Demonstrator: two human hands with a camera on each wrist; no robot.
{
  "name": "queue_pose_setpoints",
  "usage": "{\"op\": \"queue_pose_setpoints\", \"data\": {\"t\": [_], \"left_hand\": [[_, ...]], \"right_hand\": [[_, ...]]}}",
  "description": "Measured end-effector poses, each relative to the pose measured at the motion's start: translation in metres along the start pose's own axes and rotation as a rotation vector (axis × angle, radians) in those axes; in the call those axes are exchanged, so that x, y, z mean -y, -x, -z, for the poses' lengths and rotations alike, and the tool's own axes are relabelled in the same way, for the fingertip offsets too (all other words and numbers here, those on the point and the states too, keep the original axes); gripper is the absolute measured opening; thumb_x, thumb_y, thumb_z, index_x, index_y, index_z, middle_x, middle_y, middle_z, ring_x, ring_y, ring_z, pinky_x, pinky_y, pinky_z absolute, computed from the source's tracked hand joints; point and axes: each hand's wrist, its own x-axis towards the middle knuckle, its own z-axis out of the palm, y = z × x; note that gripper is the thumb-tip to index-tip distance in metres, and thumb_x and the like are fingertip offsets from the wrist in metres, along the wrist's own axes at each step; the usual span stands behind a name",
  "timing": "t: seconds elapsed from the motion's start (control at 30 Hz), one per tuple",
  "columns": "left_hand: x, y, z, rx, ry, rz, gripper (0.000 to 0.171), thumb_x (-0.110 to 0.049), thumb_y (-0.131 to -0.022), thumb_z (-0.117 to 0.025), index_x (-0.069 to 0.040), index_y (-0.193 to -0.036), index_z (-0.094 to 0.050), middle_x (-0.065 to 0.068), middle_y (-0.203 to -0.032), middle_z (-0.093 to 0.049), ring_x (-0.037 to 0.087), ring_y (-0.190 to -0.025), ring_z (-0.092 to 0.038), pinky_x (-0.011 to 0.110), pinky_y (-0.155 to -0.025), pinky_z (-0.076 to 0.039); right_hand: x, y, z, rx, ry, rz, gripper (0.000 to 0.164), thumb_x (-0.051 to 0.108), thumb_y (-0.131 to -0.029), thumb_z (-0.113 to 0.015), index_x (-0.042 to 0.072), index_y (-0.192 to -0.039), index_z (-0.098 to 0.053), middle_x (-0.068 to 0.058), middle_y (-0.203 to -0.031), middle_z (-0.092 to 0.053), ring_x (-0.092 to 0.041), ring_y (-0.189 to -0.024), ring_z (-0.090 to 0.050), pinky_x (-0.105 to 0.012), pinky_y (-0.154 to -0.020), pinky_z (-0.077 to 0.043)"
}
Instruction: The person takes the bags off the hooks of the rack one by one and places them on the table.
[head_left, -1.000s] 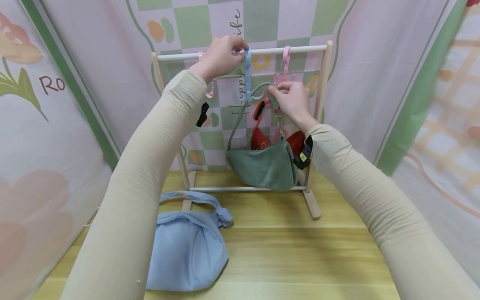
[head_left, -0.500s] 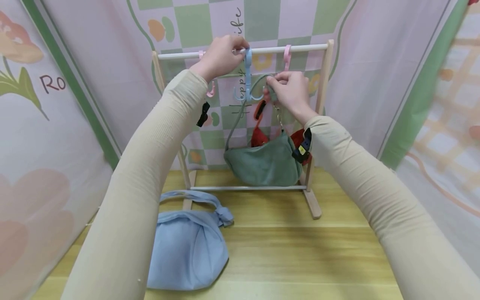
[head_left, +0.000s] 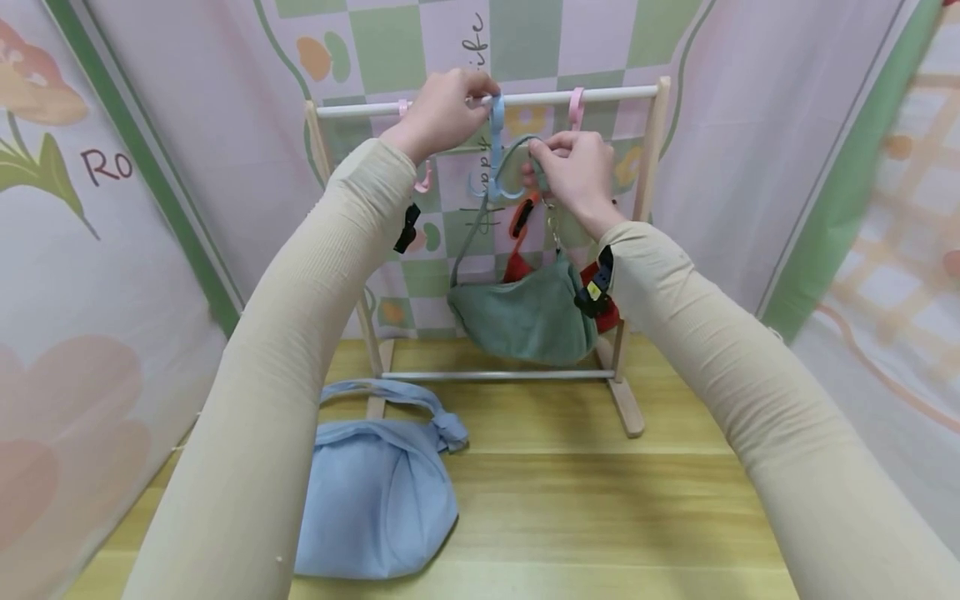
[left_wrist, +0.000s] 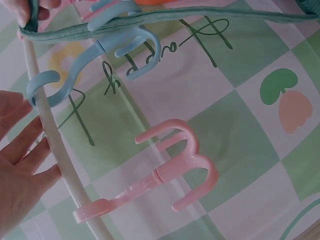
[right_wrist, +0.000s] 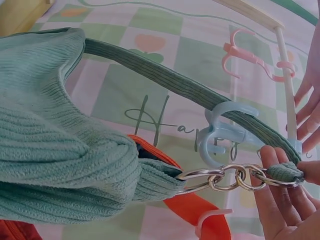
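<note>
Pinching green strap [right_wrist: 185, 91] in right hand [head_left: 576, 171], with blue hook [right_wrist: 225, 132] just left. Could slip off prong [right_wrist: 235, 106] if released unseated.

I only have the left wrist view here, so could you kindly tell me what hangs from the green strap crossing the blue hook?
Observer: A green bag, whose body shows in the head view.
Operator: Thank you. What lies between the bag and the end of the strap that the right hand pinches?
Observer: A short metal chain; the right wrist view shows its links.
Operator: That helps. Would you also tell me whether another bag rests on the wooden surface?
Observer: Yes, a light blue bag lies there, partly hidden by the left sleeve in the head view.
</note>
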Motion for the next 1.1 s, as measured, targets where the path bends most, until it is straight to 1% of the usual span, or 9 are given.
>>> {"op": "queue_pose_setpoints", "data": {"t": [0.13, 0.27, 0.47, 0.53, 0.63, 0.77, 0.83, 0.97, 1.1], "left_hand": [[0.0, 0.0, 0.0, 0.001, 0.004, 0.007, 0.035, -0.024, -0.1, -0.043, -0.022, -0.133, -0.055, -0.003, -0.136, -0.055, 0.012, -0.119, -0.05, 0.023, -0.101, -0.04], [0.0, 0.0, 0.0, 0.006, 0.01, 0.011, 0.035, -0.025, -0.1, -0.043, -0.022, -0.133, -0.054, -0.003, -0.138, -0.053, 0.012, -0.122, -0.05, 0.023, -0.102, -0.039], [-0.001, 0.001, 0.0, 0.011, 0.015, 0.01, 0.035, -0.024, -0.1, -0.044, -0.022, -0.133, -0.054, -0.003, -0.138, -0.054, 0.012, -0.123, -0.049, 0.023, -0.102, -0.039], [-0.001, 0.001, 0.0, 0.011, 0.022, 0.011, 0.035, -0.023, -0.1, -0.044, -0.022, -0.133, -0.054, -0.003, -0.138, -0.054, 0.012, -0.12, -0.05, 0.023, -0.1, -0.04], [0.0, 0.001, -0.001, 0.01, 0.023, 0.006, 0.034, -0.024, -0.1, -0.045, -0.022, -0.133, -0.054, -0.003, -0.138, -0.054, 0.012, -0.117, -0.051, 0.023, -0.098, -0.041], [0.001, 0.0, -0.002, 0.005, 0.013, -0.001, 0.035, -0.024, -0.1, -0.044, -0.022, -0.133, -0.054, -0.003, -0.137, -0.054, 0.012, -0.118, -0.051, 0.023, -0.099, -0.04], [0.001, 0.0, -0.003, 0.003, 0.011, -0.002, 0.035, -0.024, -0.099, -0.044, -0.022, -0.133, -0.054, -0.003, -0.137, -0.054, 0.011, -0.116, -0.052, 0.023, -0.099, -0.041], [0.0, 0.0, -0.003, 0.006, 0.024, 0.004, 0.035, -0.024, -0.099, -0.045, -0.023, -0.133, -0.054, -0.003, -0.136, -0.055, 0.011, -0.107, -0.051, 0.023, -0.092, -0.042], [0.001, -0.001, -0.004, 0.013, 0.028, 0.013, 0.035, -0.024, -0.099, -0.046, -0.023, -0.133, -0.054, -0.004, -0.138, -0.054, 0.011, -0.107, -0.051, 0.023, -0.092, -0.043]], "right_hand": [[0.003, -0.002, 0.0, 0.035, -0.102, -0.01, 0.035, 0.038, -0.091, -0.061, 0.009, -0.108, -0.071, 0.001, -0.088, -0.074, -0.003, -0.064, -0.069, -0.02, -0.053, -0.053], [0.007, -0.003, 0.0, 0.052, -0.193, -0.011, 0.034, 0.034, -0.091, -0.061, 0.006, -0.108, -0.071, 0.0, -0.087, -0.075, -0.005, -0.064, -0.069, -0.023, -0.052, -0.054], [0.013, -0.001, 0.001, 0.064, -0.236, -0.009, 0.032, 0.034, -0.091, -0.062, 0.007, -0.106, -0.071, 0.003, -0.084, -0.075, -0.008, -0.067, -0.07, -0.024, -0.053, -0.054], [0.015, 0.0, 0.002, 0.069, -0.252, -0.008, 0.032, 0.033, -0.091, -0.062, 0.006, -0.106, -0.071, 0.003, -0.083, -0.074, -0.009, -0.068, -0.07, -0.024, -0.054, -0.054], [0.015, 0.003, 0.003, 0.073, -0.27, -0.004, 0.031, 0.032, -0.091, -0.062, 0.005, -0.106, -0.07, 0.002, -0.082, -0.074, -0.01, -0.068, -0.07, -0.023, -0.052, -0.053], [0.015, 0.006, 0.005, 0.079, -0.26, 0.01, 0.032, 0.032, -0.092, -0.062, 0.004, -0.107, -0.069, 0.001, -0.083, -0.074, -0.009, -0.066, -0.07, -0.02, -0.049, -0.052], [0.015, 0.008, 0.007, 0.085, -0.27, 0.015, 0.033, 0.031, -0.091, -0.062, 0.003, -0.107, -0.069, 0.001, -0.082, -0.074, -0.008, -0.066, -0.07, -0.02, -0.049, -0.052], [0.015, 0.012, 0.01, 0.108, -0.305, 0.011, 0.033, 0.031, -0.091, -0.063, 0.002, -0.107, -0.069, 0.002, -0.077, -0.073, -0.009, -0.065, -0.07, -0.021, -0.052, -0.053], [0.016, 0.017, 0.013, 0.119, -0.317, 0.017, 0.032, 0.03, -0.09, -0.064, 0.003, -0.106, -0.069, 0.003, -0.074, -0.071, -0.01, -0.064, -0.07, -0.023, -0.055, -0.055]]}}
